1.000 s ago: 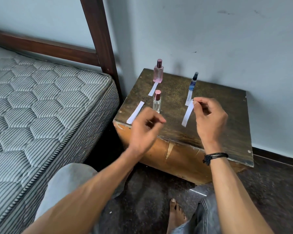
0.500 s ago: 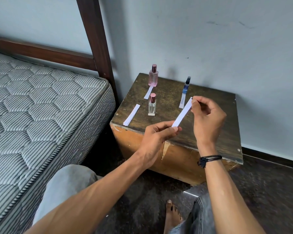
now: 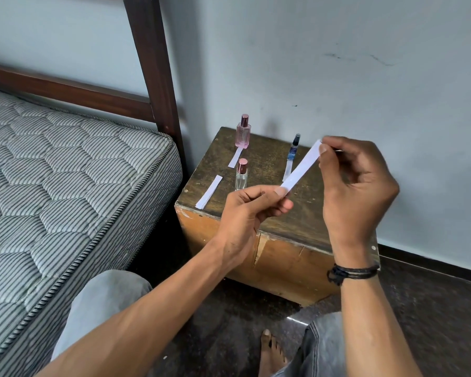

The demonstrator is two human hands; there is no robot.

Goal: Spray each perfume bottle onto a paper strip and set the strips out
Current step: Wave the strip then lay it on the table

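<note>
Left hand (image 3: 249, 213), right hand (image 3: 356, 186) pinching paper strip (image 3: 301, 170) ends, clear bottle (image 3: 241, 174) base hidden, mattress (image 3: 65, 186) beside box (image 3: 283, 257)

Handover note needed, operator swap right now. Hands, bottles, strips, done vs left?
Left hand: pinches the near end of the held strip.
Right hand: pinches its far end, above the table.
Upright on the table: pink bottle back left, clear bottle in front of it, blue bottle back right.
Done: back left strip, front left strip and right strip lie flat.
Left: set the held strip down. Cannot tell whether it has been sprayed.
</note>
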